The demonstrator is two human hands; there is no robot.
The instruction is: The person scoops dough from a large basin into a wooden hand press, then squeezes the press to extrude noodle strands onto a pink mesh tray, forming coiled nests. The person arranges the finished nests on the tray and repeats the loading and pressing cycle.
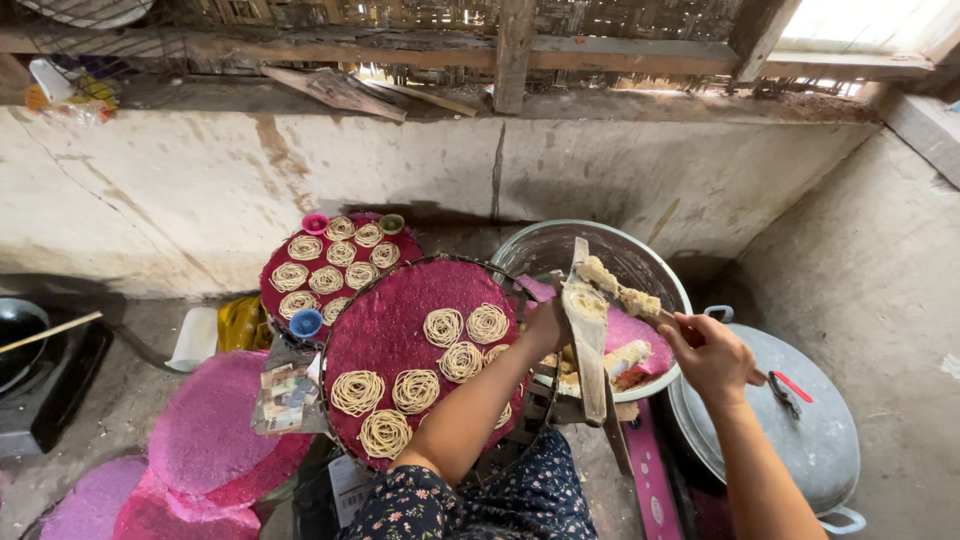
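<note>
My left hand (543, 327) grips a wooden noodle press (586, 335) from its left side. My right hand (712, 357) holds a thin tool (640, 303) with pale dough stuck on it, reaching over the press top. Behind the press stands a large metal bowl (560, 245) lined with pink cloth and lumps of dough. Left of the press lies a round pink mat (385, 335) carrying several coiled noodle rounds. Farther back, a second pink mat (385, 255) also holds several coils and small coloured cups.
A big metal pot lid (825, 430) sits at the right with a red-handled tool on it. Bare pink mats (205, 425) are stacked at lower left. A dark pan (18, 335) with a stick rests at far left. A concrete wall (400, 170) runs behind.
</note>
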